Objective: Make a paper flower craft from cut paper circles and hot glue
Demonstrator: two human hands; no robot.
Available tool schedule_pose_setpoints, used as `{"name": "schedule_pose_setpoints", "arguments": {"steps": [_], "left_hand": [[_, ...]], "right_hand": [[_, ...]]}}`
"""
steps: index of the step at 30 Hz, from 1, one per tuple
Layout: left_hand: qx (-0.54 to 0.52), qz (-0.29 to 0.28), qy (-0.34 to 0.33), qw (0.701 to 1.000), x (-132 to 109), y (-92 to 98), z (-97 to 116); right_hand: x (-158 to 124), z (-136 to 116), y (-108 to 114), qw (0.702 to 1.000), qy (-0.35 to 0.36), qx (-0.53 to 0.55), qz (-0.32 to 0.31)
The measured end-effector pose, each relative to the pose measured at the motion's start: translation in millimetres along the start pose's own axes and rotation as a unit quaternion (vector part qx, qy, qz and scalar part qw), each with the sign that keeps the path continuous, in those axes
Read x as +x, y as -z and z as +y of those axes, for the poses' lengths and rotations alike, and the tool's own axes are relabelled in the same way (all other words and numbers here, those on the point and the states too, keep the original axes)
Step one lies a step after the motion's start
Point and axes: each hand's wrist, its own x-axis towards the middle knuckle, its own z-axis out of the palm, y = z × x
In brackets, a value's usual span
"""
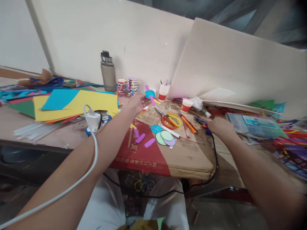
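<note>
My left hand (141, 103) reaches toward the back middle of the table, its fingertips at the edge of a blue paper disc (150, 94) with purple and yellow strips on it. The disc looks pinched there, though the thumb's grip is partly hidden. At the right, my right hand (220, 126) is closed at the handle end of a dark blue glue gun (202, 122), whose black cord hangs over the table edge. Between my hands lie red and yellow scissors (169, 119), an orange cutter (189, 124), a white marker (169, 131), green paper discs (162, 138) and purple strips (140, 138).
A grey bottle (107, 72) stands beside two stacks of layered discs (132, 87). Paper cups (164, 92) stand at the back. Coloured sheets (59, 107) and a white plug (93, 120) are left; a plastic box (254, 125) is right. A white cable crosses my left arm.
</note>
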Motion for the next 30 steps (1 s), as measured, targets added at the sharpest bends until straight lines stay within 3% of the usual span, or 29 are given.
{"name": "schedule_pose_setpoints", "arguments": {"steps": [1, 2, 4, 8, 11, 22, 25, 28, 30], "left_hand": [[-0.003, 0.003, 0.000, 1.000, 1.3, 0.6, 0.4], [-0.004, 0.006, 0.001, 1.000, 2.4, 1.2, 0.7], [-0.001, 0.010, 0.002, 1.000, 3.7, 1.8, 0.9], [-0.001, 0.012, 0.001, 1.000, 2.7, 2.0, 2.1], [0.002, 0.008, 0.000, 1.000, 1.2, 1.8, 3.2], [-0.005, 0.008, 0.016, 1.000, -4.7, -2.3, 3.9], [-0.006, -0.002, 0.014, 1.000, -4.0, -0.9, 3.5], [-0.007, -0.006, 0.013, 1.000, -0.5, 2.4, 1.6], [-0.006, -0.010, 0.011, 1.000, 1.5, 4.1, 0.0]], "right_hand": [[-7.0, -14.3, 4.6, 0.999, -0.015, -0.045, 0.007], [-15.7, -31.5, 7.7, 0.998, 0.021, -0.052, 0.011], [-37.2, -71.0, 8.5, 0.987, 0.150, 0.052, -0.019], [-82.0, -141.0, -2.1, 0.903, 0.369, 0.200, -0.096], [-99.9, -168.4, -9.1, 0.860, 0.442, 0.203, -0.153], [-85.3, -196.7, -27.8, 0.857, 0.432, 0.209, -0.186], [-78.5, -191.3, -27.8, 0.871, 0.399, 0.250, -0.142], [-64.5, -177.0, -28.5, 0.902, 0.317, 0.282, -0.074], [-55.3, -166.8, -30.2, 0.916, 0.285, 0.274, -0.070]]}}
